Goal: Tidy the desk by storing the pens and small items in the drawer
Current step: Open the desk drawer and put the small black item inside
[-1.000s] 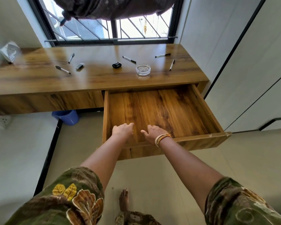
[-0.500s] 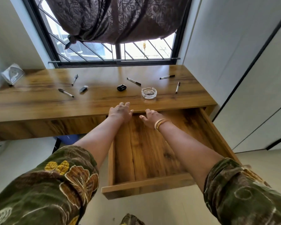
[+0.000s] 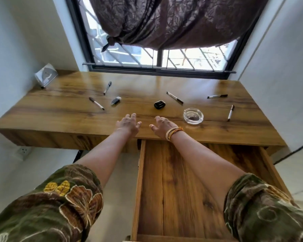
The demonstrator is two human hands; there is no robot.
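Your left hand [image 3: 128, 123] and right hand [image 3: 162, 125] sit over the desk's [image 3: 59, 116] near edge. The case [image 3: 159, 104] lies just beyond them, the ashtray [image 3: 193, 115] to the right, the drawer [image 3: 178, 189] pulled out beneath your right arm.

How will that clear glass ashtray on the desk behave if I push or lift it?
The clear glass ashtray looks thick-walled, so probably heavy for its size. Low and wide, it should not tip. On the glossy wooden desk it would likely slide; the glass may chip if dropped.

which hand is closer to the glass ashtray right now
Right. The right hand hovers just left of the glass ashtray, empty and open. The left hand is farther left, beyond the right hand.
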